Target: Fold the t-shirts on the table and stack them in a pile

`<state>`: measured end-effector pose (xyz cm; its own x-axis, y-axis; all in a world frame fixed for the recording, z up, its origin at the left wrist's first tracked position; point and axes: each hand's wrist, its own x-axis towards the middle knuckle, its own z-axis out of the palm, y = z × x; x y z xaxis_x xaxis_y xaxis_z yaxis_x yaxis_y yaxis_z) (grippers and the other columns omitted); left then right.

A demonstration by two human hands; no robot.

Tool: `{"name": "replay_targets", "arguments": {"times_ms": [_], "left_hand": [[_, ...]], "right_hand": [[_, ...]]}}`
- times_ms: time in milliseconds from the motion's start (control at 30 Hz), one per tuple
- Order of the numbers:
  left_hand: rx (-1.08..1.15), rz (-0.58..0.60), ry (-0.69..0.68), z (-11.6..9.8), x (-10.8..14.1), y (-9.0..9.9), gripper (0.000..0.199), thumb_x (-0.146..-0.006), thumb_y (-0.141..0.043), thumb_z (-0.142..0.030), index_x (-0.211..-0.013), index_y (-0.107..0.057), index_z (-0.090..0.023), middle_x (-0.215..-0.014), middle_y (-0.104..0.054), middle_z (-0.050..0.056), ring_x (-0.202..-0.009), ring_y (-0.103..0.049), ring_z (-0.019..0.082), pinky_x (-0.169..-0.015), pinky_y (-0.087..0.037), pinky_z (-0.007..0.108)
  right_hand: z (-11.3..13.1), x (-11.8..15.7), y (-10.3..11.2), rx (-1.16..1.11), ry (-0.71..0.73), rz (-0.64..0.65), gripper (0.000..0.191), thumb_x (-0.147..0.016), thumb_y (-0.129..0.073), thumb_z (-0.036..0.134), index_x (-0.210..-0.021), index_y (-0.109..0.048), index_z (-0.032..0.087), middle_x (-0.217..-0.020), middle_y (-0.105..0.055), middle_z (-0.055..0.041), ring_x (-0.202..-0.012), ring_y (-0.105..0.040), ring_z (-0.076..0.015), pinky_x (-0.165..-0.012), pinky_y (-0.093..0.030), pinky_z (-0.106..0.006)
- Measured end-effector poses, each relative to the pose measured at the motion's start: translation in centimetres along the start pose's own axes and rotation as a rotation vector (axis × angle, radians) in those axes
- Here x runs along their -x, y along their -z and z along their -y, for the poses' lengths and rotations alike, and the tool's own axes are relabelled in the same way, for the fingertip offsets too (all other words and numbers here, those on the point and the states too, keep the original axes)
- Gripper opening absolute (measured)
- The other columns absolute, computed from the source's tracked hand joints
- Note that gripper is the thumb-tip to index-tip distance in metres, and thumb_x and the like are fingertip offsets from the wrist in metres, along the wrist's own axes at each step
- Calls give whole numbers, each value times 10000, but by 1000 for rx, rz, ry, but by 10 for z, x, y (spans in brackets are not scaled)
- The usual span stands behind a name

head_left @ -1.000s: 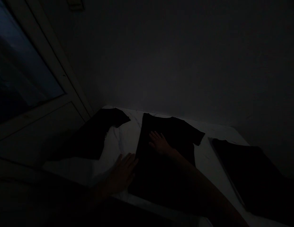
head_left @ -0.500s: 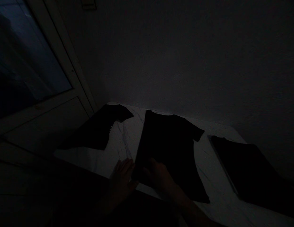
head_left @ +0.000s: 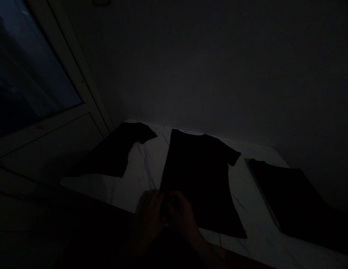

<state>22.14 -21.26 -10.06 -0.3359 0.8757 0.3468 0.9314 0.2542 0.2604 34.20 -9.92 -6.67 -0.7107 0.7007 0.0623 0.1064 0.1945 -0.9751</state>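
A black short-sleeved shirt (head_left: 202,179) lies on the pale marbled table (head_left: 142,164), one sleeve pointing right and its left edge straight. At its lower left corner my left hand (head_left: 151,209) and my right hand (head_left: 181,213) are close together. The fingers of both are bent at the fabric, but the picture is too dark to show what they pinch. A second dark garment (head_left: 112,153) lies to the left, and another dark folded-looking piece (head_left: 291,198) lies to the right.
A plain wall (head_left: 204,74) rises behind the table's back edge. At the left stands a door (head_left: 64,123) with a glass pane (head_left: 36,59). The room is very dark.
My right hand has moved left and down, closer to my left hand. My left hand has shifted slightly right to the shirt's corner. The view has shifted slightly.
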Motion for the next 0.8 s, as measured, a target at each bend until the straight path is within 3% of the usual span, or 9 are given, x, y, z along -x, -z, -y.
{"name": "replay_targets", "arguments": {"times_ms": [267,467,633,800], "left_hand": [[-17,-98,94,-9,-5,-3,456,-808,-527,-81,-1244,-598,-193,-1215,-673,117,-1146,-602,311,-1021,-472,523],[-31,-106,126,-3,1,-6,509,-771,-506,-44,-1238,-597,-222,-1229,-679,82,-1160,-603,295,-1011,-484,497],[-34,-72,164,1,7,-4,474,-775,-510,-62,-1215,-614,-206,-1199,-682,101,-1153,-597,301,-1005,-485,496],[26,-34,84,8,11,4,415,-841,-495,-85,-1202,-636,-235,-1222,-672,83,-1159,-595,269,-1021,-489,474]], "right_hand": [[-11,8,-7,-46,84,-139,335,-872,-620,331,-1189,-625,219,-1150,-701,-87,-1059,-677,-225,-904,-564,-338],[-6,9,-5,35,172,-151,253,-919,-584,317,-1140,-675,233,-1132,-724,-86,-1036,-692,-219,-899,-572,-344],[-10,14,-1,138,208,-7,184,-933,-559,268,-1008,-724,241,-990,-755,-65,-895,-721,-201,-788,-589,-311],[-18,16,1,318,296,104,270,-885,-573,152,-1080,-736,245,-1062,-762,-73,-941,-731,-216,-828,-595,-332]]}}
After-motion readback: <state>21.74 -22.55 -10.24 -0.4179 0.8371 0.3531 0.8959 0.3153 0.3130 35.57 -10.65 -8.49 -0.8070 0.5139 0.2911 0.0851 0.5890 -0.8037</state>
